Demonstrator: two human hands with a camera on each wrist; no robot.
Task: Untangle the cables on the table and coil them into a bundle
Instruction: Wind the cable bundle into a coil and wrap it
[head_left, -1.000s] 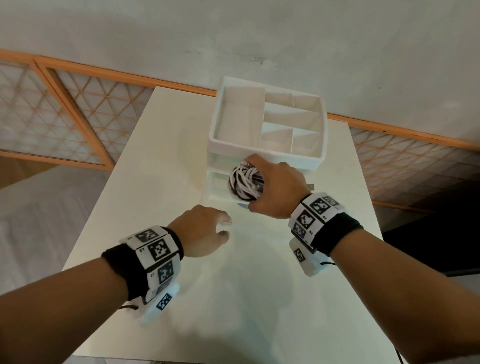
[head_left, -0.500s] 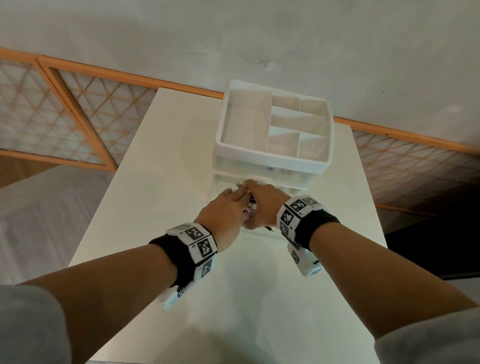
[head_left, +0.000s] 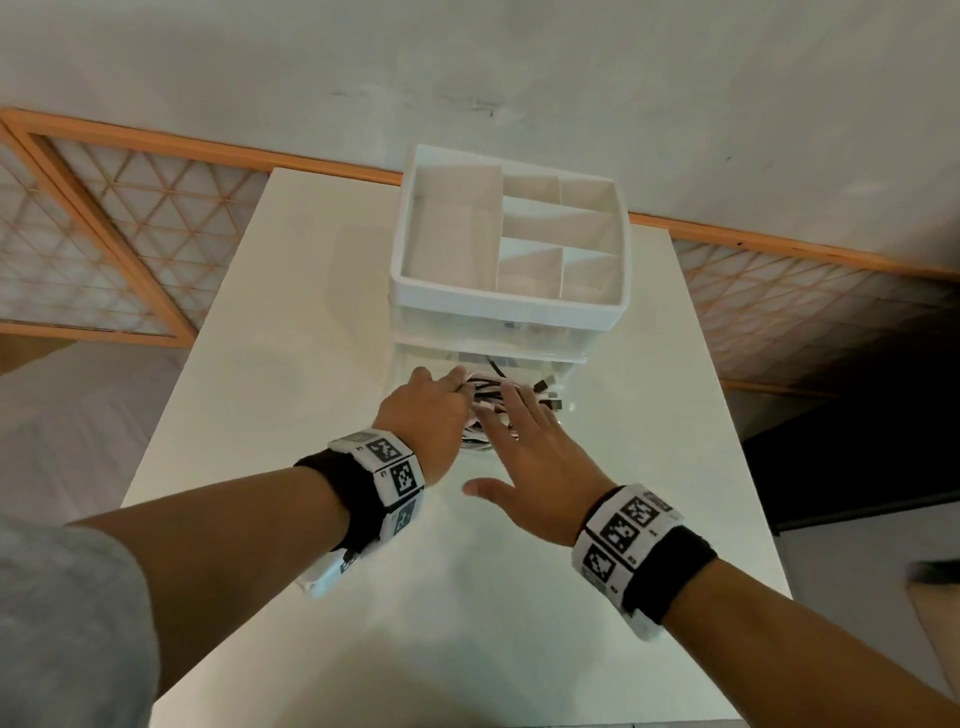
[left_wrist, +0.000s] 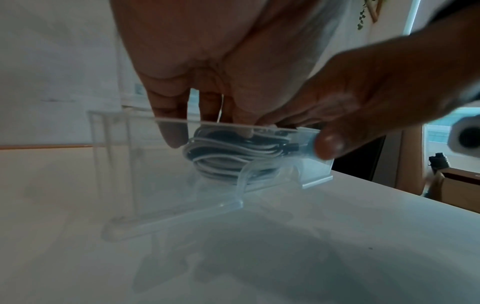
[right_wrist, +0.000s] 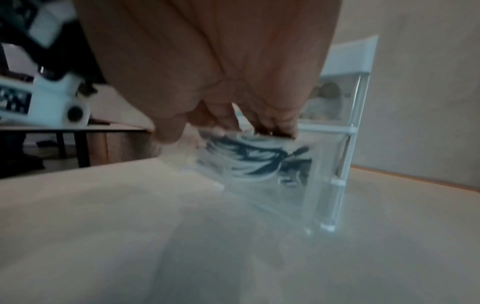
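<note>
From the head view, I see the coiled cables (head_left: 488, 400) sitting in the pulled-out clear drawer (head_left: 563, 382) at the bottom of the white organizer (head_left: 506, 301), which stands at the far end of the table (head_left: 291, 312); my guess is the bundle is being tucked down so the drawer can slide shut. My left hand (head_left: 428, 415) reaches into the drawer from the left with fingers extended onto the coil, and my right hand (head_left: 530, 467) is spread flat, fingers straight and resting on top of the cables. In the left wrist view, straight fingers (left_wrist: 172, 131) dip past the drawer's front wall and touch the bundle (left_wrist: 233, 156), gripping nothing. The right wrist view is blurred, but the fingertips (right_wrist: 275, 125) press on the black-and-white coil (right_wrist: 249, 162) without curling round it.
</note>
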